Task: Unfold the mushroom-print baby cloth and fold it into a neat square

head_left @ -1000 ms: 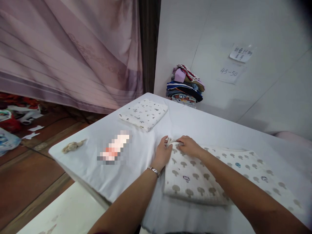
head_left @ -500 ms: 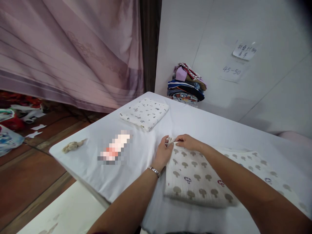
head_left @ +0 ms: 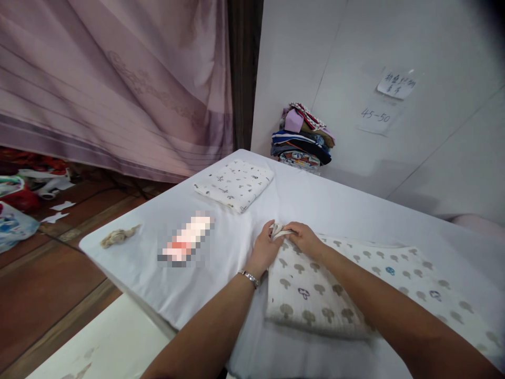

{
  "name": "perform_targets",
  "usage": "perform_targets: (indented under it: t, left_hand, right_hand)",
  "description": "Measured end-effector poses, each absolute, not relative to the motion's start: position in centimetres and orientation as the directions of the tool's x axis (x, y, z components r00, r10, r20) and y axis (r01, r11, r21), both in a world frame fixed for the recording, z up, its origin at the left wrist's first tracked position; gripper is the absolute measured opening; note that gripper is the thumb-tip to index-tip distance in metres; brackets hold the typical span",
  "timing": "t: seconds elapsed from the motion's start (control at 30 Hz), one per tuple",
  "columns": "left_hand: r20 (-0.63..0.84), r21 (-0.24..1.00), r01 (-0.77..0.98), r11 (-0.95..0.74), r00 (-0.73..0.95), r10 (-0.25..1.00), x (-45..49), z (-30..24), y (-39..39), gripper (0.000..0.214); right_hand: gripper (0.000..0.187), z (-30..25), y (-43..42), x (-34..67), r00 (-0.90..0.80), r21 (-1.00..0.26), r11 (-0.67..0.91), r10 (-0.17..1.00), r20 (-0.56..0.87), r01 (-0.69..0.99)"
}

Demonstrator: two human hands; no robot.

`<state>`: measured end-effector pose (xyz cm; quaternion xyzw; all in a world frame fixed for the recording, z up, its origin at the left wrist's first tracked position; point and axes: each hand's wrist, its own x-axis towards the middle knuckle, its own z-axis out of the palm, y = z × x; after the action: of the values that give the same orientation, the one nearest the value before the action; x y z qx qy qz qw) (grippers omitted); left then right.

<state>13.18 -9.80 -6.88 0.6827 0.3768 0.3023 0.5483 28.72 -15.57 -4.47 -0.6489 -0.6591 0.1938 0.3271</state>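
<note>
A white cloth printed with brown mushrooms (head_left: 311, 292) lies partly folded on the white-covered table (head_left: 205, 295). My left hand (head_left: 265, 247) pinches its far left corner. Close beside it, my right hand (head_left: 305, 239) grips the folded edge at the same corner, and a strip of hem shows between the two hands. Part of the cloth spreads flat to the right, beyond and beneath my right forearm. Farther back sits a folded white cloth with small dark prints (head_left: 235, 184), apart from both hands.
A knotted beige cord (head_left: 119, 236) and a blurred-out flat item (head_left: 186, 239) lie on the left of the table. Stacked clothes (head_left: 302, 137) stand behind the far edge, by the wall. A pink curtain (head_left: 118, 89) hangs at the left.
My right hand has shifted slightly right and closer in, drawing the hem at the corner. More of the flat mushroom cloth now shows behind my right forearm. The left hand has barely moved.
</note>
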Motion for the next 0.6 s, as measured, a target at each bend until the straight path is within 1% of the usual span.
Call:
perform_targets:
  t: [0.1,0.17,0.23,0.3,0.4,0.47,0.6]
  left_hand:
    - [-0.014,0.963,0.233,-0.133,0.538,0.843,13.2,-6.8,-9.7,0.056]
    - [-0.013,0.954,0.260,-0.151,0.538,0.843,13.2,-6.7,-9.6,0.057]
    - [-0.008,0.944,0.284,-0.167,0.525,0.851,13.3,-6.6,-9.5,0.056]
    - [-0.012,0.934,0.315,-0.171,0.507,0.862,13.4,-6.5,-9.4,0.056]
    - [-0.024,0.918,0.356,-0.174,0.488,0.873,13.5,-6.4,-9.3,0.054]
    - [-0.021,0.914,0.363,-0.183,0.491,0.871,13.5,-6.3,-9.1,0.053]
    - [-0.013,0.910,0.365,-0.197,0.500,0.866,13.5,-6.3,-9.0,0.053]
  right_hand:
    - [0.017,-4.8,-15.3,28.8,-0.014,-0.611,0.162,0.971,0.240,0.775]
    - [0.018,-4.8,-15.2,28.6,-0.055,-0.550,0.188,0.967,0.250,0.814]
    - [0.020,-4.6,-15.6,28.2,-0.042,-0.471,0.169,0.963,0.267,0.866]
    - [0.026,-4.3,-16.6,27.7,-0.003,-0.399,0.129,0.953,0.302,0.908]
    - [0.040,-4.0,-19.1,27.1,0.021,-0.352,0.103,0.943,0.332,0.930]
    - [0.046,-4.1,-20.8,26.8,0.060,-0.342,0.046,0.954,0.295,0.939]
    - [0.054,-4.9,-22.5,26.7,0.210,-0.339,-0.169,0.974,0.086,0.926]
